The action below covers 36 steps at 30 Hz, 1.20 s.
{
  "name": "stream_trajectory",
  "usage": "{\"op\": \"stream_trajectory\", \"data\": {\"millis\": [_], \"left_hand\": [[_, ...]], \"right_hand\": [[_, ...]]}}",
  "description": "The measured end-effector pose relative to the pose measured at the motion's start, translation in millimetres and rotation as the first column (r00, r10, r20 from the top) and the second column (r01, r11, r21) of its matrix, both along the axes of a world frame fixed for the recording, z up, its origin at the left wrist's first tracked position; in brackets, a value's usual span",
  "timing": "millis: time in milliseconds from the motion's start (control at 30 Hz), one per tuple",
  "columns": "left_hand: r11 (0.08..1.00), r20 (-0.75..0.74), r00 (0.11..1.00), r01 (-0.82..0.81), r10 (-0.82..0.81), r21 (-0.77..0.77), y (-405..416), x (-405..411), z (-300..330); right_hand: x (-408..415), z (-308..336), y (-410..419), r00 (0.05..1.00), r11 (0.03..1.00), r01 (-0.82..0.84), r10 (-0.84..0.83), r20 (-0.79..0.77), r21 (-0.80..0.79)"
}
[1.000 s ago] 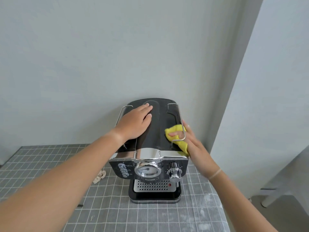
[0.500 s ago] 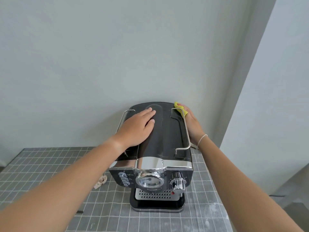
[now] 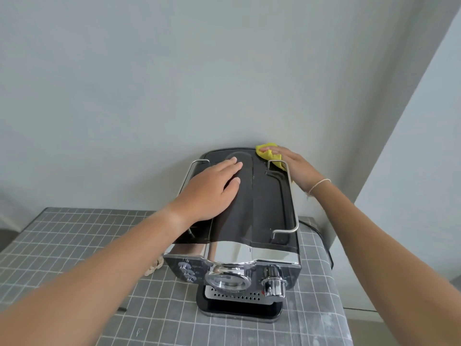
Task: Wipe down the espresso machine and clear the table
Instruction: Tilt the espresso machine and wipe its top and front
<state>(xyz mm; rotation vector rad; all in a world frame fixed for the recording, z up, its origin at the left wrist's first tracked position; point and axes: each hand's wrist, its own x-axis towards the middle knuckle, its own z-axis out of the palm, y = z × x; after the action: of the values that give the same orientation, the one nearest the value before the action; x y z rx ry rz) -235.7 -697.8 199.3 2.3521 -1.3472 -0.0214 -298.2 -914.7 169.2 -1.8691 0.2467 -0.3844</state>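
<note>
A black and chrome espresso machine (image 3: 259, 206) stands on the table with the grey checked cloth (image 3: 74, 240), its back against the wall. My left hand (image 3: 212, 188) lies flat on the machine's black top, fingers together, holding nothing. My right hand (image 3: 296, 168) presses a yellow cloth (image 3: 268, 154) against the machine's back right corner, beside the chrome rail. Most of the yellow cloth is hidden under my palm.
A braided pale cord (image 3: 154, 267) lies on the table left of the machine. A black power cable (image 3: 321, 236) runs off the machine's right side. The wall is close behind, and the table's right edge (image 3: 341, 308) is close to the machine.
My right hand has slid the yellow cloth from the front right of the machine's top back to the rear right corner. My left hand has stayed on the top.
</note>
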Motion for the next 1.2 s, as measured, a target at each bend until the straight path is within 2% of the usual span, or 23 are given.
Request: {"op": "stream_trajectory", "data": {"millis": [133,267,367,500,700,933,1000,1100,1200], "left_hand": [[1.000,-0.009,1.000,0.012,-0.012,0.002,1.6,-0.6,0.2],[1.000,-0.007,1.000,0.008,-0.008,0.007,1.3,-0.3,0.4],[1.000,-0.003,1.000,0.007,-0.007,0.008,0.1,-0.8,1.1],[1.000,0.000,1.000,-0.001,0.001,0.011,1.0,-1.4,2.4],[1.000,0.004,1.000,-0.004,0.004,0.007,0.9,-2.4,2.7],[1.000,-0.010,1.000,0.000,0.000,0.002,2.3,-3.2,4.3],[1.000,-0.014,1.000,0.006,-0.006,0.004,2.5,-2.8,4.4],[1.000,-0.015,1.000,0.004,-0.004,-0.003,2.1,-2.7,4.2],[1.000,-0.002,1.000,0.001,-0.001,-0.009,1.0,-2.9,3.6]], "right_hand": [[-23.3,-3.4,-1.2,1.000,0.999,-0.024,0.025,0.009,-0.034],[-42.3,-1.5,-9.7,0.997,0.997,-0.081,0.081,0.002,0.000],[-28.5,4.0,-2.7,0.998,0.997,-0.056,0.055,-0.019,-0.061],[-12.8,10.5,2.0,0.997,0.995,-0.071,0.068,-0.042,-0.068],[-40.1,-5.7,-6.7,0.998,0.998,-0.057,0.056,0.033,0.028],[-13.2,13.5,0.0,0.993,0.987,-0.109,0.102,-0.065,-0.118],[-21.7,10.2,-7.8,0.991,0.990,-0.112,0.106,-0.078,-0.085],[-33.4,4.0,-13.3,0.997,0.996,-0.067,0.069,-0.041,0.053],[-22.5,7.6,-5.6,0.998,0.998,-0.057,0.057,-0.041,-0.002]]}}
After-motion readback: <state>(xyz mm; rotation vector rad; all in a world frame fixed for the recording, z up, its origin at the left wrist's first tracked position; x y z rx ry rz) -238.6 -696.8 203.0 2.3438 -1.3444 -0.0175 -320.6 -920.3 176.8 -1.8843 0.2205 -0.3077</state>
